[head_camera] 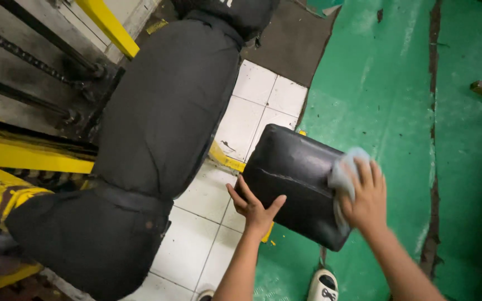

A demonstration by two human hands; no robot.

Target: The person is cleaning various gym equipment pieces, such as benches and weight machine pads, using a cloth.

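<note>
Nearest the camera, at the bottom edge of the view, a white shoe (pixel 323 285) is standing on the green floor (pixel 386 83), with the two forearms reaching forward above it.

Left hand (pixel 254 205) is gripping the near left edge of a black cushion (pixel 294 178), thumb spread to one side and fingers curled against the cushion's side. Right hand (pixel 365 196) is lying flat on the cushion's right end, fingers spread and pressing a pale blue cloth (pixel 342 173) against the glossy black surface; the cloth is bunching out from under the fingers on the left.

The black cushion is sitting tilted, between the hands, over the line where the white tiled floor (pixel 258 106) is meeting the green floor, with a yellow strip (pixel 225 158) showing just behind its left corner. Whether it is resting on the ground or being held clear, the view is not showing.

Left of the cushion, a large dark padded seat (pixel 163 122) is stretching from the lower left up to the top centre, bound by a strap near its lower part.

Farther left, yellow metal bars (pixel 29 156) and a grey frame with dark rods (pixel 23 67) are lying behind the seat.
</note>
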